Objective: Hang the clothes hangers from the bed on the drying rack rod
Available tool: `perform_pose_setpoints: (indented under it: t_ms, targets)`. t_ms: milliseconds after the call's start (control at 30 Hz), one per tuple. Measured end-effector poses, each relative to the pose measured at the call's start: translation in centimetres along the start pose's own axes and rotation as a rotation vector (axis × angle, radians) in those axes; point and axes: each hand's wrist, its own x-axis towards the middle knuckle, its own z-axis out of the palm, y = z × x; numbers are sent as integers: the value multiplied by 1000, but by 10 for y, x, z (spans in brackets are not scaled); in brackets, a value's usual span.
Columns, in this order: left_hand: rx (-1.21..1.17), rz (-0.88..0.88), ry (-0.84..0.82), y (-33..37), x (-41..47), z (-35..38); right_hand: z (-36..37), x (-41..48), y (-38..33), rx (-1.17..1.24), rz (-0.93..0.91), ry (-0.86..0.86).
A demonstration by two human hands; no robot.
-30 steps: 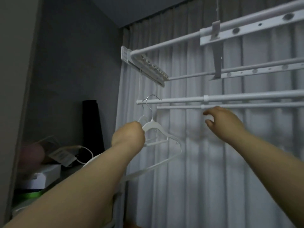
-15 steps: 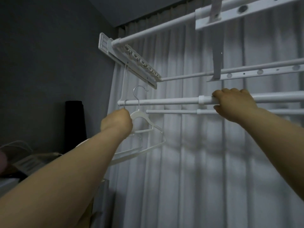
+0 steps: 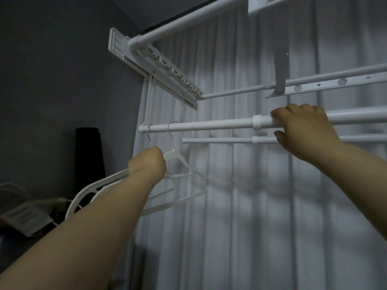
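Hangers (image 3: 180, 164), white plastic with metal hooks; two hooks looped over drying rack rod (image 3: 209, 124) near its left end, bodies slanting down to the left, not yet hanging free. Left grip (image 3: 147, 164) closed round bunched necks just under hooks, arm raised and stretched forward; probably kept there to seat hooks and check swinging. Right grip (image 3: 303, 127) wrapped over same rod beside its white collar, fingers on top, thumb below, well apart from hangers; likely bracing rod against the push. Thinner rod (image 3: 215, 140) just behind; pale curtain (image 3: 240, 206) as backdrop.
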Motion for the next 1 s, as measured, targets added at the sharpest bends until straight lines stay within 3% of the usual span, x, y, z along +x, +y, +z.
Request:
perform_pose_setpoints:
  t_ms: [467,767,933,1000]
  targets:
    - [85,52,30,5,-23,-13,-3,-9,-2,81,-20,39]
    - [-32,76,95,6,-48,-28,6,-23,-23,290,-132,341]
    - [-108,175,289,-19,-83,-42,-10,-31,-79,592,-268,304]
    - [-103,195,333,-38,-105,-52,-19,-36,-107,763,-295,158]
